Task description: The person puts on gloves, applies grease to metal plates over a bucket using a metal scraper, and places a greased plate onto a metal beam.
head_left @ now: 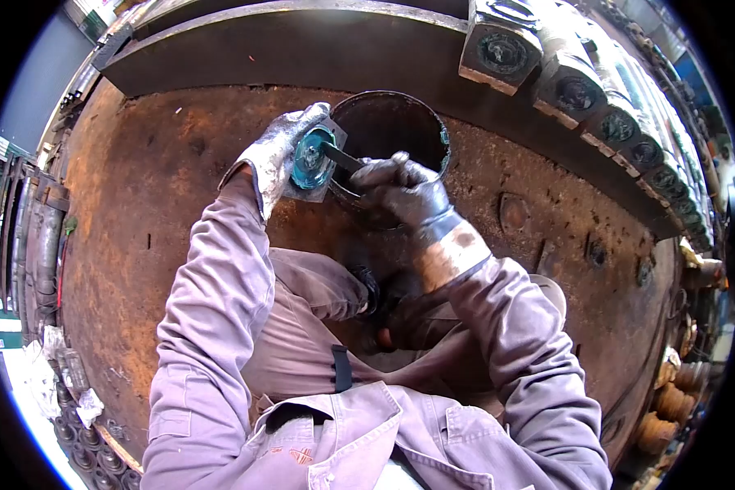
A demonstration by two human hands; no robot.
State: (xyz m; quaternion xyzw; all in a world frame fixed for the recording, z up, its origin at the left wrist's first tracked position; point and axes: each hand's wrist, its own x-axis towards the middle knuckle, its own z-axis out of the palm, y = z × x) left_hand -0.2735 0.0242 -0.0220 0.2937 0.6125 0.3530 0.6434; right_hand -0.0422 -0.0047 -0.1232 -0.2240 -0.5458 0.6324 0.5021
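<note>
My left hand (282, 151), in a stained white glove, grips a square metal plate (306, 194) by its left edge. A round recess on the plate's face is coated with blue-green grease (310, 162). In my right hand (404, 186), whose glove is blackened, is a dark flat scraper (341, 155), its tip touching the greased recess. Just behind and right of the plate stands an open round bucket (400, 122) with a dark inside and blue-green smears on its rim. The grip of the right fingers covers the scraper's near end.
A steel beam (302, 51) runs across the far side. Square-ended shafts with greased faces (502, 53) line the upper right. Flat metal pieces (514, 212) lie on the rusty floor (139, 188) at right. Pipes (41, 237) are stacked at the left, round parts (657, 408) at lower right.
</note>
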